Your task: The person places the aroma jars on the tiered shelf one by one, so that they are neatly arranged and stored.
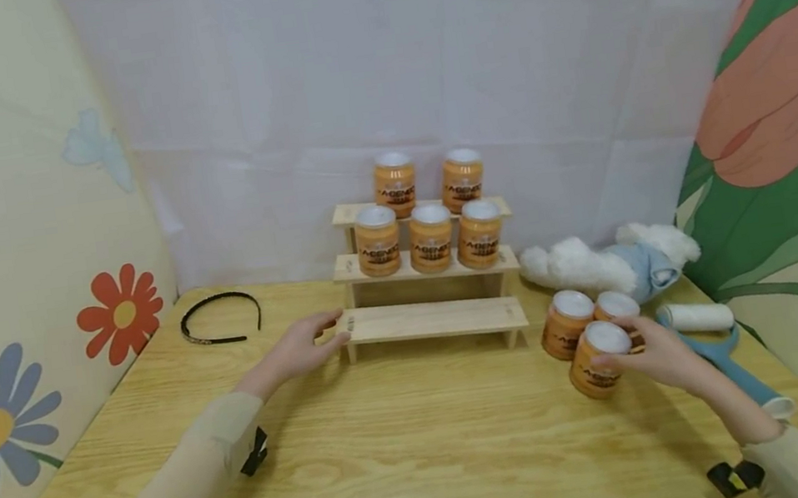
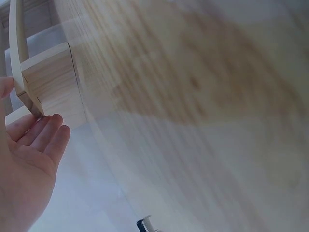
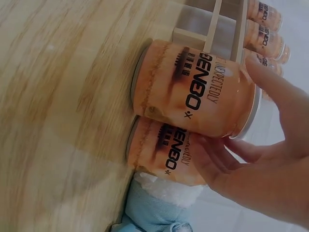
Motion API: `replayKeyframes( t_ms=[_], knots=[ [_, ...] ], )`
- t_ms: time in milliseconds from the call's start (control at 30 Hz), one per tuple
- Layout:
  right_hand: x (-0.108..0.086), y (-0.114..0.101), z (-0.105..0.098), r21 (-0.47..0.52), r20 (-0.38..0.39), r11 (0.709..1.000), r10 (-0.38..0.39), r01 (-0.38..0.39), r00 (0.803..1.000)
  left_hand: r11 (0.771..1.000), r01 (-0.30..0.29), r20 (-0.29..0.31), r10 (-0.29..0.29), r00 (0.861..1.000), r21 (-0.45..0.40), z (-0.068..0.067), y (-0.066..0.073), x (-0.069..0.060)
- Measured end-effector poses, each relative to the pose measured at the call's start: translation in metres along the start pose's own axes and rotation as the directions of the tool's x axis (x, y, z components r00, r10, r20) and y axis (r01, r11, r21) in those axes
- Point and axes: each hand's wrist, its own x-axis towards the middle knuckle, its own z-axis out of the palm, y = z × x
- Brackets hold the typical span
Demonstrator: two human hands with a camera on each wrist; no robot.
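Note:
A three-tier wooden shelf (image 1: 434,318) stands with its lowest board bare; two orange cans (image 1: 462,182) are on the top tier and three (image 1: 431,240) on the middle one. My left hand (image 1: 298,348) holds the lowest board's left end, thumb and fingertips at its two corners, as the left wrist view shows with the hand (image 2: 31,164) at the board end (image 2: 31,104). On the right, my right hand (image 1: 658,354) grips the front can (image 1: 597,370) of three standing together. In the right wrist view the hand (image 3: 270,159) has its thumb and fingers around this can (image 3: 193,92).
Behind the gripped can are two more cans (image 1: 563,332). A white and blue plush toy (image 1: 616,264) lies at the back right, beside a lint roller (image 1: 699,317) with a blue handle. A black headband (image 1: 185,326) is at the back left of the wooden table (image 1: 411,458).

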Motion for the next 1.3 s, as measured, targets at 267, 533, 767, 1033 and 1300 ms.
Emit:
replayKeyframes(
  t_ms=[267,533,767,1033,1300],
  knots=[
    [0.001,0.008,0.001,0.089,0.027,0.996,0.03,-0.033,0.999,1.0,-0.007,-0.004,0.007,1.0,-0.006,0.001,0.0,0.0],
    [-0.002,0.002,0.0,0.12,0.026,0.985,0.123,-0.125,0.992,1.0,-0.006,0.001,0.006,1.0,-0.006,-0.001,0.001,0.001],
    [-0.003,-0.014,-0.006,0.125,-0.002,0.986,0.111,-0.109,0.994,1.0,-0.017,0.0,0.017,1.0,-0.011,0.0,0.0,0.001],
    [0.007,-0.038,-0.009,0.142,-0.045,0.99,0.035,-0.028,0.998,1.0,-0.001,0.002,0.001,1.0,-0.012,-0.001,0.001,0.0],
    [0.023,-0.057,-0.003,0.183,-0.071,0.983,0.0,0.013,0.997,1.0,-0.008,-0.004,0.008,1.0,-0.02,0.0,0.0,0.001]
  ],
)
